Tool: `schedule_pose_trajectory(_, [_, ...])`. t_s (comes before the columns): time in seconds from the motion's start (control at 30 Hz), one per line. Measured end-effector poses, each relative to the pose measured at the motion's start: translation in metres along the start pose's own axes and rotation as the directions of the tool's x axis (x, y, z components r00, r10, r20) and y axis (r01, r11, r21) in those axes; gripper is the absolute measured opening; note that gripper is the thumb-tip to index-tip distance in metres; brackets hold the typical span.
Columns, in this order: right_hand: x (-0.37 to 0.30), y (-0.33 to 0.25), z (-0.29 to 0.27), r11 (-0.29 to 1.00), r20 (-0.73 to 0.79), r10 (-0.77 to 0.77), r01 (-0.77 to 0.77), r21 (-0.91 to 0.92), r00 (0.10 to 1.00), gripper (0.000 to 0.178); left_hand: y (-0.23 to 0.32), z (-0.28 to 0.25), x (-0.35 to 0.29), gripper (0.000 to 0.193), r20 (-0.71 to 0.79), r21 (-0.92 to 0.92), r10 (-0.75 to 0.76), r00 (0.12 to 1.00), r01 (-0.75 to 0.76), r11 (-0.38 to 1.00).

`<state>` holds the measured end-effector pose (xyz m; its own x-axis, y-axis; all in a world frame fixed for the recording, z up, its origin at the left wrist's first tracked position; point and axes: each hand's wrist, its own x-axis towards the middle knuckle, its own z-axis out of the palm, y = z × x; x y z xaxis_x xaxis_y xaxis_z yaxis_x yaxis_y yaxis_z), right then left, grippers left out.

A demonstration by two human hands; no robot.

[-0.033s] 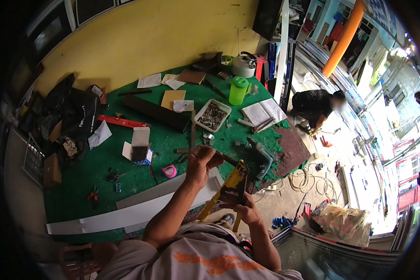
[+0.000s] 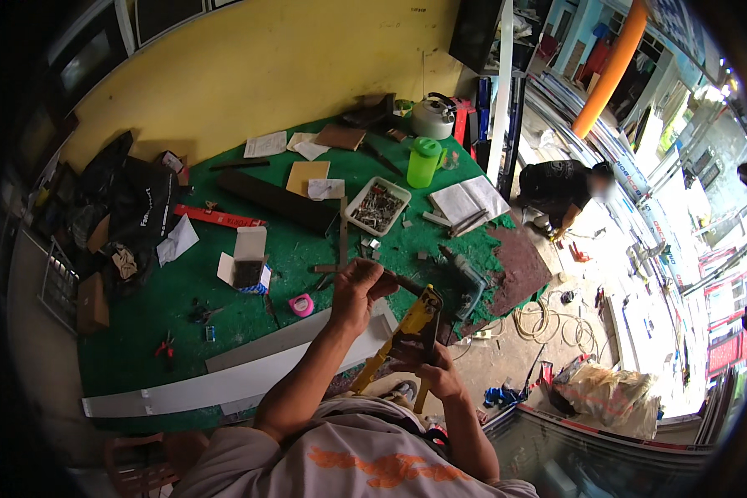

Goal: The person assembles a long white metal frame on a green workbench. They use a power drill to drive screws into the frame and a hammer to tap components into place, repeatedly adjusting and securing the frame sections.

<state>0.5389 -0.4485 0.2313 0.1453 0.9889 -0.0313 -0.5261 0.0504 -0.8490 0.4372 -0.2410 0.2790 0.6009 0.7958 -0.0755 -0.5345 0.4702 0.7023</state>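
Your left hand point(image 2: 358, 286) closed around a dark bar point(image 2: 402, 284), your right hand point(image 2: 436, 369) gripping a yellow tool point(image 2: 415, 328), drill point(image 2: 465, 278) just beside, green desk point(image 2: 183, 290) beneath.

The left hand point(image 2: 358, 290) wraps a dark bar point(image 2: 407, 284), hiding the part inside its fingers; the tool point(image 2: 415, 332) under the right hand's point(image 2: 436, 369) fingertips stays unclear

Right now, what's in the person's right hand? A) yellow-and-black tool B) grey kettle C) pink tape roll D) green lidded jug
A: the right hand is wrapped around the yellow-and-black tool at the table's near edge, while the green jug, pink tape roll and kettle sit untouched on the green table.
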Motion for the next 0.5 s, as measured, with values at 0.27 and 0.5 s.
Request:
schedule_pose_trajectory(0.27, [-0.004, 0.010, -0.009, 0.989, -0.016, -0.040, 0.042, 0.143, 0.999, 0.064, -0.001, -0.009, -0.005, 0.027, 0.296, 0.322, -0.125, 0.947, 0.025, 0.946])
schedule_pose_trajectory(0.5, [-0.004, -0.018, -0.039, 0.956, -0.282, -0.154, 0.071, -0.284, 0.947, 0.040, 0.015, -0.042, -0.080, 0.041, 0.250, 0.800, -0.655, 0.713, 0.229, 0.554])
